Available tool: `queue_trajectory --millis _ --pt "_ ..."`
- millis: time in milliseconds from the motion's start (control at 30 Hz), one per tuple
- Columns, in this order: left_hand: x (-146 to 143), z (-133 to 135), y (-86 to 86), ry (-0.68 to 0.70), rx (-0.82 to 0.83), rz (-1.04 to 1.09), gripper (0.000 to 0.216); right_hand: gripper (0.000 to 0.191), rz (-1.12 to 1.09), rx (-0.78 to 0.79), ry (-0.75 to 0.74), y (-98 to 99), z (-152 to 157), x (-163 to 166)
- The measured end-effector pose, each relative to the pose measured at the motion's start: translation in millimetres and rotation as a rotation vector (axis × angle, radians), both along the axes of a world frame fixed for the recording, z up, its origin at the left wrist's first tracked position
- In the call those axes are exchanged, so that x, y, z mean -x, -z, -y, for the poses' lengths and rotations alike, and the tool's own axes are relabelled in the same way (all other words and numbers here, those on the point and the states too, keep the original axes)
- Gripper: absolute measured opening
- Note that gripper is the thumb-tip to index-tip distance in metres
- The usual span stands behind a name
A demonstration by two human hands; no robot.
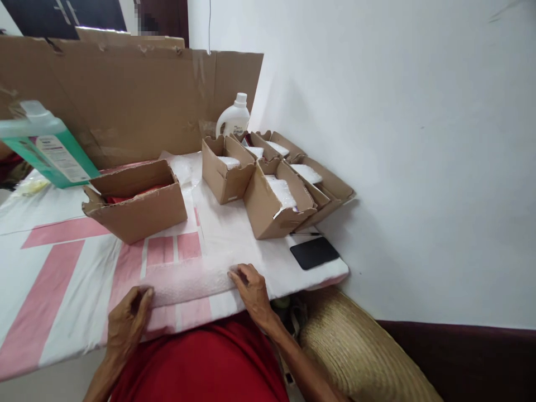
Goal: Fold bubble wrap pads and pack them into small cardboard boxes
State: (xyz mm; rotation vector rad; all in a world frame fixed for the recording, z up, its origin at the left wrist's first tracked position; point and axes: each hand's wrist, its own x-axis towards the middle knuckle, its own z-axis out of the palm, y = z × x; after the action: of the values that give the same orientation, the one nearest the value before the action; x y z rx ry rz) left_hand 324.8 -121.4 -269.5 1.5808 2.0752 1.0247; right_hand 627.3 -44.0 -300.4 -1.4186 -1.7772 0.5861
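Observation:
A long strip of clear bubble wrap (pixel 190 282) lies along the near edge of the cloth-covered table (pixel 54 279). My left hand (pixel 129 318) pinches its left end between thumb and fingers. At the other end, my right hand (pixel 250 287) grips a corner the same way. Beyond the strip stands an open cardboard box (pixel 144 215) with something red inside, mostly hidden by its walls. Another crumpled piece of bubble wrap (pixel 180 167) rests behind that box.
Several open cardboard boxes (pixel 268 215) holding bubble-wrapped items stand at the right, near the wall. A black phone (pixel 314 253) lies by the table's right edge. A green liquid jug (pixel 58 151) is at left, a white bottle (pixel 234 118) at the back before a cardboard panel (pixel 125 100).

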Motion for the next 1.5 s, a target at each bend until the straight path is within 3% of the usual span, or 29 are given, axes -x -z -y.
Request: queue_trajectory --millis 233,333,433,500,633,667,767,933,1033,1100,1233,1367,1500 --pt "-1.9 -15.6 12.9 -0.051 -0.003 -0.043 0.040 0.026 0.128 -0.051 0.063 16.5 -5.9 9.5" --pt "-6.5 -16.0 12.3 -0.121 -0.037 -0.129 0.046 0.031 0.170 -0.071 0.094 11.6 -4.2 11.9" --pt "-22.5 -13.8 8.3 -0.240 -0.192 -0.347 0.064 0.045 0.233 -0.143 0.157 -3.3 3.6 22.6" --pt "-37.3 -12.1 10.2 -0.117 -0.282 -0.511 0.066 0.057 0.305 -0.195 0.047 -13.7 11.5 36.8" --pt "-53.8 -10.5 31.5 0.436 -0.297 -0.685 0.064 0.079 0.421 -0.229 -0.399 -17.0 20.6 61.8" --pt "-52.4 -10.4 37.9 0.474 -0.291 -0.716 0.066 0.082 0.445 -0.215 -0.441 -13.4 19.7 62.4" --pt "-37.8 -9.0 49.7 0.401 -0.245 -0.771 0.073 0.088 0.516 -0.139 -0.437 0.7 11.9 47.4" --pt "-9.4 -3.6 44.9 0.366 -0.209 -0.739 0.069 0.084 0.617 -0.049 -0.310 11.9 1.5 13.3" --pt "3.3 -2.5 41.4 0.407 -0.176 -0.671 0.067 0.084 0.639 -0.114 -0.270 10.9 -0.1 10.8" --pt "10.9 -3.7 41.5 0.425 -0.200 -0.641 0.064 0.076 0.623 -0.244 -0.309 9.0 -0.8 14.5" --pt "19.1 -8.0 42.3 0.475 -0.256 -0.696 0.039 0.025 0.630 -0.524 -0.495 1.5 -5.6 24.5" --pt "12.9 -9.8 33.2 0.443 -0.337 -0.795 0.029 0.025 0.717 -0.602 -0.668 -7.7 -19.3 30.3" --pt "-2.9 -8.5 16.0 0.423 -0.365 -0.822 0.031 0.026 0.768 -0.595 -0.654 -10.4 -42.5 28.8"
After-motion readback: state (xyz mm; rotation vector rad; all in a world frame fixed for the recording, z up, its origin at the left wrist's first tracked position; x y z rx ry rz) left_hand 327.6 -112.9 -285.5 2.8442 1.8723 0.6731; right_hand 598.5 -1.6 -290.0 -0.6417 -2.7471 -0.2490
